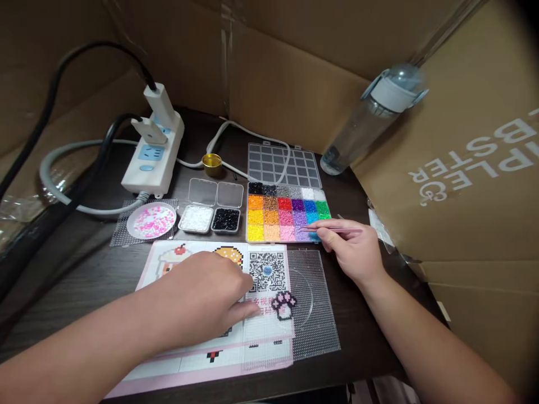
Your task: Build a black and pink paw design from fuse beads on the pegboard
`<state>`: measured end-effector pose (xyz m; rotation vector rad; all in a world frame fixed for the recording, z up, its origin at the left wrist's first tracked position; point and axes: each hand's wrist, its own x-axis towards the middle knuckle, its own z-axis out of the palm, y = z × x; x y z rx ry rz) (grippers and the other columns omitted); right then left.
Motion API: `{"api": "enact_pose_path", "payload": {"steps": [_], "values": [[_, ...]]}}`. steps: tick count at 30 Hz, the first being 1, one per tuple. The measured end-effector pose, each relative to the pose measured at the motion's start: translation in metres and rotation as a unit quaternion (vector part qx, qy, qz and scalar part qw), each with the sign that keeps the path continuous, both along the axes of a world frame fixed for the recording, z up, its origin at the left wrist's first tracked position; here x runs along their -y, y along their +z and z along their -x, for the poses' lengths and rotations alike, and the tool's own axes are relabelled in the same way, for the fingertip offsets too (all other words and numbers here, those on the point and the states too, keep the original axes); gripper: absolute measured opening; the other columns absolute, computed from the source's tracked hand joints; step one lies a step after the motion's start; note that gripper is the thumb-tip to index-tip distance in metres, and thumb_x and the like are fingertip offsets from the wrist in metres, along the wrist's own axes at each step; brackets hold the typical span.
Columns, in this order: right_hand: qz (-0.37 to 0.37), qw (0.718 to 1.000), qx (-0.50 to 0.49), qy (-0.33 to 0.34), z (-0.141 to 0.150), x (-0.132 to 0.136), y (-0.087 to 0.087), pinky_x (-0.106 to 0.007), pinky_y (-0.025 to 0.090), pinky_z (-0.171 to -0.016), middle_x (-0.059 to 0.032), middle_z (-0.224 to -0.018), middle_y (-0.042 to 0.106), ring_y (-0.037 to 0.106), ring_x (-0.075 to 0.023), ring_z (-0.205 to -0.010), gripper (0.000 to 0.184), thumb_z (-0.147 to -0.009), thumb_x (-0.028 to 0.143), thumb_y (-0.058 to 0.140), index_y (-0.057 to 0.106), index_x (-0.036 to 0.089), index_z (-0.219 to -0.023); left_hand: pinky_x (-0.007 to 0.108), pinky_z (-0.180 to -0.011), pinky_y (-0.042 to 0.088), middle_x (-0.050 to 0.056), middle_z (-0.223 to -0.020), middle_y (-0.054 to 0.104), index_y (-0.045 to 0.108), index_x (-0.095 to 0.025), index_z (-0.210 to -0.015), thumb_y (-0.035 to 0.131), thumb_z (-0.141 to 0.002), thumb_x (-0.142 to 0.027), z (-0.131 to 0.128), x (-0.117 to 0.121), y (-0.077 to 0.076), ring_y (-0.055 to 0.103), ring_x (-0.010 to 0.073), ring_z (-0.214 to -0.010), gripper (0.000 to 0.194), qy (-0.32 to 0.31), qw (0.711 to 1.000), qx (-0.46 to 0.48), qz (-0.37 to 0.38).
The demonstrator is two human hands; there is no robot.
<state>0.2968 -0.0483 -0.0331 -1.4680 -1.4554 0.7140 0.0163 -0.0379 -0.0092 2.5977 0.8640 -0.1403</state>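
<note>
My right hand [351,247] is closed around slim pink tweezers [332,229]. Their tips reach left over the lilac beads in the front of the sorted bead box [273,242]; whether they grip a bead is too small to tell. My left hand [210,294] lies on the printed pattern sheet [236,350], fingers curled under and thumb pointing right. Right of that thumb, a black, pink and white bead paw [284,306] sits on a clear pegboard [324,314], which partly overlaps the sheet.
At the left, pink and white beads fill a round dish [131,224]. Small boxes hold white beads [196,219] and black beads [226,219]. Behind are a gold cup [211,164] and a power strip [147,174] with cables. A bottle [362,132] leans by cardboard walls [278,78].
</note>
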Motion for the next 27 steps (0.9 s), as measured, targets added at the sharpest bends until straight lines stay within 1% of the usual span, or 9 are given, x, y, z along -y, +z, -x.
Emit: {"api": "enact_pose_path", "payload": {"steps": [4, 8, 11, 16, 19, 27], "values": [[-0.008, 1.000, 0.020, 0.008, 0.0000, 0.0000, -0.0024, -0.029, 0.060, -0.056, -0.0042, -0.068, 0.077, 0.067, -0.0159, -0.058, 0.014, -0.084, 0.030, 0.078, 0.086, 0.019, -0.087, 0.032, -0.052, 0.028, 0.003, -0.062, 0.068, 0.062, -0.020, -0.065, 0.062, -0.096, -0.043, 0.0003, 0.0003, 0.0011, 0.058, 0.0177, -0.052, 0.038, -0.002, 1.000, -0.018, 0.001], [-0.004, 1.000, 0.020, 0.004, 0.0015, -0.0001, -0.0029, -0.032, 0.064, -0.065, -0.0042, -0.069, 0.079, 0.073, -0.0185, -0.064, 0.013, -0.083, 0.028, 0.078, 0.086, 0.019, -0.087, 0.032, -0.052, 0.027, 0.005, -0.066, 0.071, 0.063, -0.021, -0.068, 0.060, -0.097, -0.043, -0.0024, -0.0011, 0.0059, 0.058, 0.0182, -0.055, 0.036, -0.005, 0.998, -0.061, 0.010], [-0.009, 1.000, 0.022, 0.006, 0.0024, 0.0004, -0.0019, -0.034, 0.066, -0.069, -0.0040, -0.070, 0.079, 0.077, -0.0209, -0.071, 0.012, -0.085, 0.028, 0.077, 0.086, 0.020, -0.088, 0.032, -0.052, 0.026, 0.005, -0.067, 0.072, 0.063, -0.021, -0.068, 0.060, -0.097, -0.042, -0.0044, -0.0014, 0.0077, 0.059, 0.0187, -0.056, 0.036, -0.006, 0.998, -0.067, 0.007], [-0.013, 1.000, 0.028, 0.007, 0.0021, 0.0015, -0.0024, -0.034, 0.067, -0.076, -0.0057, -0.084, 0.084, 0.080, -0.0218, -0.080, 0.013, -0.086, 0.028, 0.076, 0.086, 0.020, -0.090, 0.033, -0.052, 0.024, 0.006, -0.068, 0.072, 0.063, -0.021, -0.068, 0.060, -0.096, -0.043, -0.0033, -0.0003, 0.0047, 0.061, 0.0204, -0.057, 0.036, -0.003, 0.998, -0.063, 0.017], [-0.020, 0.999, 0.039, 0.011, 0.0025, 0.0013, -0.0033, -0.034, 0.067, -0.079, -0.0058, -0.089, 0.085, 0.081, -0.0215, -0.081, 0.012, -0.086, 0.027, 0.076, 0.086, 0.021, -0.089, 0.032, -0.053, 0.024, 0.006, -0.068, 0.072, 0.064, -0.021, -0.070, 0.059, -0.097, -0.044, -0.0027, 0.0000, 0.0030, 0.059, 0.0203, -0.057, 0.036, -0.001, 0.998, -0.063, 0.023], [-0.047, 0.997, 0.056, 0.022, 0.0065, 0.0014, -0.0040, -0.032, 0.068, -0.078, -0.0045, -0.090, 0.085, 0.082, -0.0212, -0.082, 0.010, -0.087, 0.024, 0.076, 0.086, 0.023, -0.087, 0.032, -0.055, 0.024, 0.006, -0.073, 0.073, 0.067, -0.021, -0.075, 0.054, -0.100, -0.050, -0.0057, -0.0020, 0.0055, 0.060, 0.0214, -0.061, 0.040, -0.006, 0.994, -0.105, 0.033]]}}
